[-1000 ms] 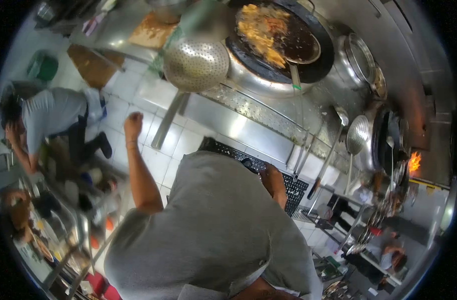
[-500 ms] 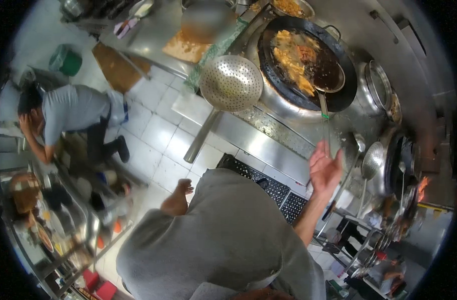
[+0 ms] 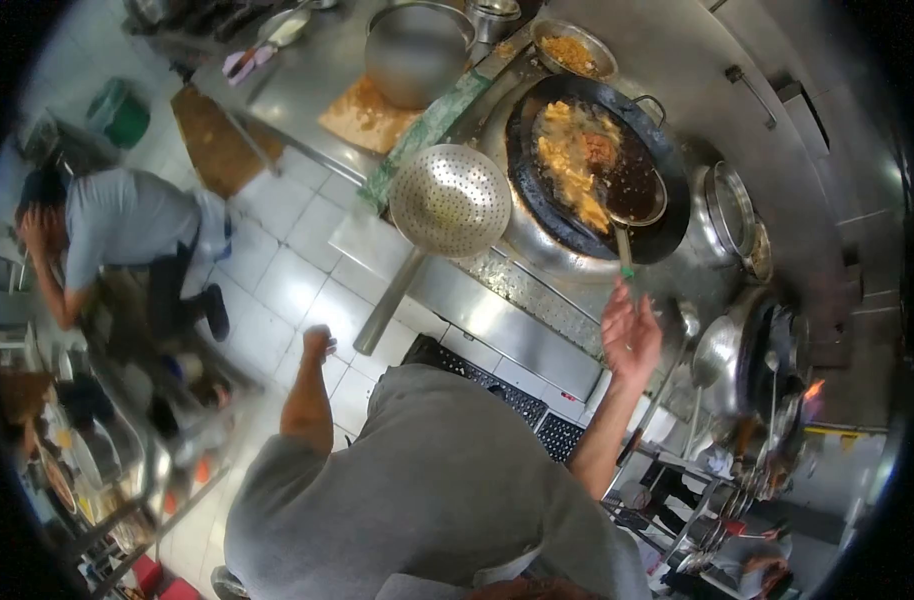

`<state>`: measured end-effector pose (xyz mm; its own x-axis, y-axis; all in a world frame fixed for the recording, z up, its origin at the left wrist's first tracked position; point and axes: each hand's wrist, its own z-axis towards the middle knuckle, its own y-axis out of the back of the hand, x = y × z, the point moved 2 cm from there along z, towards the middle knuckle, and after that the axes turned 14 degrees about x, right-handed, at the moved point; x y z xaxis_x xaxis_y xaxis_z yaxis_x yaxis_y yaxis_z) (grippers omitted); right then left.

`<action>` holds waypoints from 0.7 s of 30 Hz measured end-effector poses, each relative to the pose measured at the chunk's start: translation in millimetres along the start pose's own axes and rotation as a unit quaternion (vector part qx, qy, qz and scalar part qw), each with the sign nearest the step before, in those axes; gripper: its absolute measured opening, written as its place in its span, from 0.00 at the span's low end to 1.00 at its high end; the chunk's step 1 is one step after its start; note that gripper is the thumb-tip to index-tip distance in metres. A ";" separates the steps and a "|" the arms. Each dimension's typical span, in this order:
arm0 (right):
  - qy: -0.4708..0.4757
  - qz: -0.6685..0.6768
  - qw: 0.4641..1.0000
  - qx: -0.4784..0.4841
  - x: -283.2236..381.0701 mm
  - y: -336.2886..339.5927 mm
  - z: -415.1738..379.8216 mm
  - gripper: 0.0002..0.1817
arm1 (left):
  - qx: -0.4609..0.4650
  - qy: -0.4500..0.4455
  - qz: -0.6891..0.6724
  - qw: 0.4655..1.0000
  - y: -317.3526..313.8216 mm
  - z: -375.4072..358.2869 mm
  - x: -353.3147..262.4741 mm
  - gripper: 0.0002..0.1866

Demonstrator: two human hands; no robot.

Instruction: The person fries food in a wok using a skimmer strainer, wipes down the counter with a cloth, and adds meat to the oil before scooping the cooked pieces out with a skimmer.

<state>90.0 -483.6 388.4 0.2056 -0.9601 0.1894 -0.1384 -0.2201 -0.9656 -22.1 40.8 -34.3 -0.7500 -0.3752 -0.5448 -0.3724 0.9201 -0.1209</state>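
Observation:
My right hand (image 3: 632,332) is open, palm up and fingers spread, just below the green-tipped handle of a round skimmer (image 3: 623,248); no grip on the handle shows. The skimmer rests in a large black wok (image 3: 677,215) of dark, bubbling oil. Golden battered pieces (image 3: 569,165) and a reddish-brown piece (image 3: 598,150) fry there. My left hand (image 3: 319,342) hangs over the tiled floor with its fingers curled and nothing visible in them. Between the hands and the wok, a big perforated strainer (image 3: 451,200) lies with its handle (image 3: 389,300) jutting past the counter edge.
A metal pot (image 3: 420,55) stands by a cutting board (image 3: 362,115) on the counter. A bowl of fried bits (image 3: 574,52) sits behind the wok. Right of it are metal bowls (image 3: 729,210) and a burner flame (image 3: 815,390). A person (image 3: 132,220) bends over at left.
My right hand has risen toward the skimmer handle. My left arm has stretched forward and its fingers look more curled. The whole view has shifted slightly.

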 end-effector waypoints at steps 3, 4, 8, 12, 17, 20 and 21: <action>0.037 -0.025 0.998 -0.051 7.2 2.1 5.0 0.27 | 0.026 0.032 0.009 0.999 29.5 20.5 38.9 0.08; -0.009 -0.022 1.000 -0.014 15.7 6.3 10.2 0.27 | 0.044 0.051 -0.003 0.998 28.6 11.1 43.6 0.11; -0.053 -0.043 0.997 -0.021 25.6 0.8 24.6 0.23 | 0.031 0.113 0.006 0.993 26.3 -2.9 74.4 0.17; -0.056 -0.164 0.982 -0.070 11.1 -11.8 11.4 0.15 | 0.024 0.150 -0.017 0.988 1.8 -15.1 70.7 0.15; -0.019 -0.362 0.925 -0.113 -0.6 -23.5 -14.8 0.12 | 0.017 0.121 -0.027 0.992 -10.3 -15.3 64.2 0.13; 0.017 -0.468 0.868 -0.167 -2.5 -28.9 -25.5 0.13 | 0.032 0.117 -0.031 0.992 -10.2 -15.9 59.1 0.13; 0.021 -0.463 0.870 -0.171 -2.7 -28.2 -29.0 0.13 | 0.044 0.097 -0.036 0.994 -7.6 -15.0 56.7 0.09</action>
<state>65.2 -479.7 420.3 0.3474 -0.3489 0.8704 -0.2139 -0.9332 -0.2887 -70.0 10.9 -51.8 -0.8174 -0.4476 -0.3627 -0.3865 0.8929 -0.2310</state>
